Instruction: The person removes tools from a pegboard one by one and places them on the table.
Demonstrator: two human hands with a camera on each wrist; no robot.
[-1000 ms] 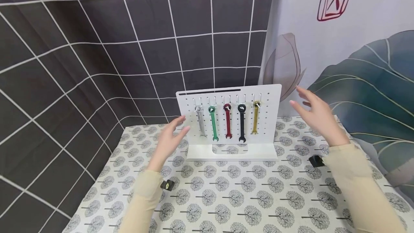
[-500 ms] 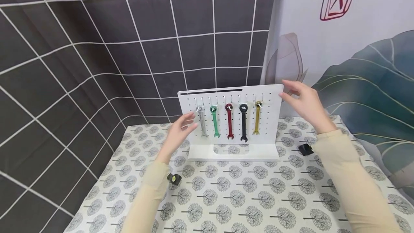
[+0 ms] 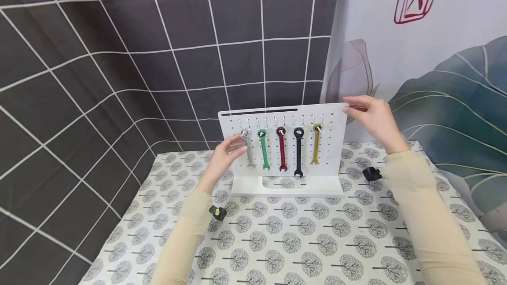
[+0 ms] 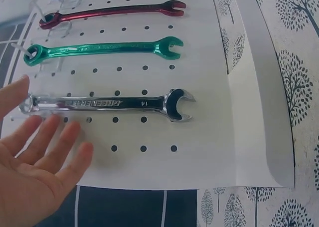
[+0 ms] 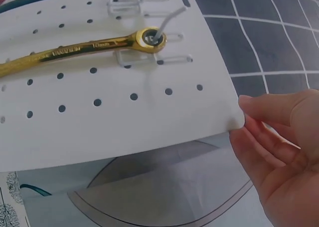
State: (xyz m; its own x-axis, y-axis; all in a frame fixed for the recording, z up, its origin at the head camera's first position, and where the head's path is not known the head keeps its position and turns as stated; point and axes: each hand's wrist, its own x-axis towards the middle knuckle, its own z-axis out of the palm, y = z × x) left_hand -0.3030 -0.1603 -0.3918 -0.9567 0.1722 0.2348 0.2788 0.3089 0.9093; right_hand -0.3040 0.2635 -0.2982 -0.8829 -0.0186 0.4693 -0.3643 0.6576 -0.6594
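A white pegboard stand point(image 3: 332, 153) stands upright on the table. Hanging on its hooks from left to right are a silver wrench point(image 3: 248, 151), a green wrench point(image 3: 263, 149), a red wrench point(image 3: 281, 148), a black wrench point(image 3: 299, 152) and a gold wrench point(image 3: 316, 146). My left hand point(image 3: 223, 159) is at the ring end of the silver wrench point(image 4: 99, 103), its fingers spread loosely around it without gripping; whether they touch it I cannot tell. With thumb and fingers, my right hand point(image 5: 279, 142) pinches the top right corner of the pegboard.
Tree-patterned cloth covers the table point(image 3: 285, 232). Behind the board hangs a dark curtain with white grid lines point(image 3: 190, 65), and a leaf-printed cloth point(image 3: 455, 122) is at the right. A small black device point(image 3: 218, 212) is at the left wrist, another point(image 3: 372, 173) at the right.
My right hand has moved left onto the board's top right corner and pinches it. My left hand has moved right, up to the silver wrench. The wrenches hang as before.
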